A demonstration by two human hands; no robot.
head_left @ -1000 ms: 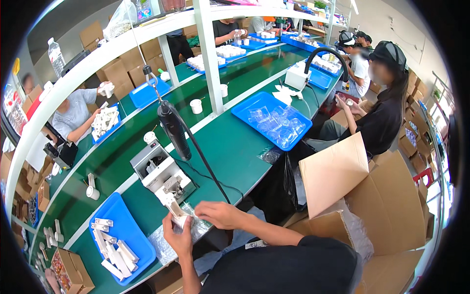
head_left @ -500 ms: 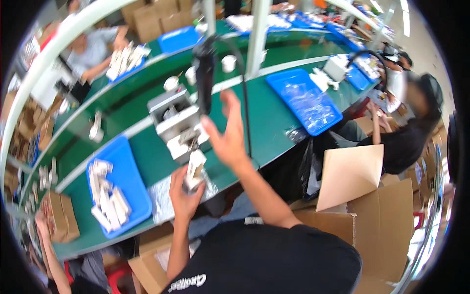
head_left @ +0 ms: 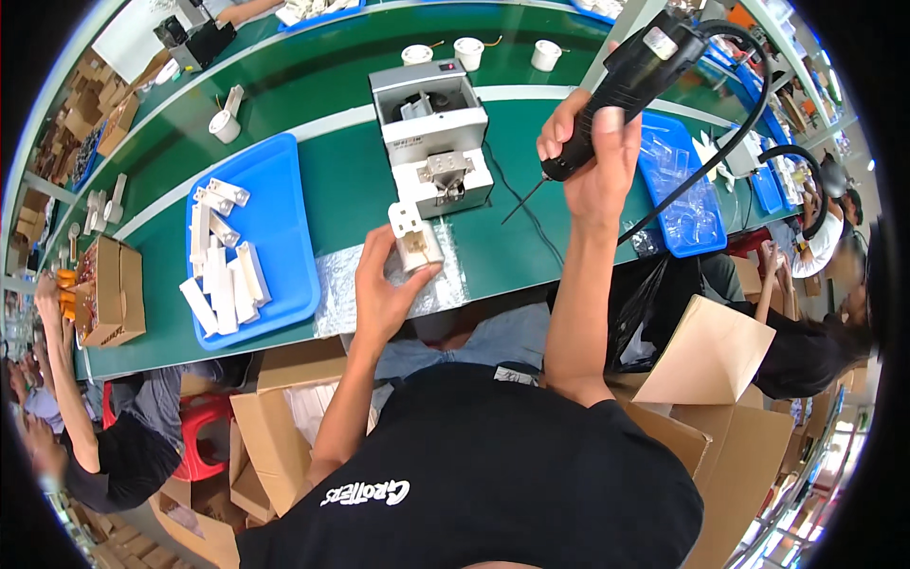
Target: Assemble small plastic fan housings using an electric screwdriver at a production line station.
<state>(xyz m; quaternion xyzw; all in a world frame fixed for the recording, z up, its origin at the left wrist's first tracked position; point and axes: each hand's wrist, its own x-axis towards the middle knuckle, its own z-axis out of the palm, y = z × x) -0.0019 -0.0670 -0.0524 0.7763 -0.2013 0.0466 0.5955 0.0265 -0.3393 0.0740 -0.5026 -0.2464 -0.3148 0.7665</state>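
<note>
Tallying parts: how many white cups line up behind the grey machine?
3: left cup and middle cup directly behind the machine, right cup farther right. More may be hidden.

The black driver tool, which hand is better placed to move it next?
Probably the right hand: it grips the black driver tool, whose thin bit points down and left. The left hand is busy holding the white part.

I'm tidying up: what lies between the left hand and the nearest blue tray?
The head view shows a clear plastic sheet on the green table.
</note>
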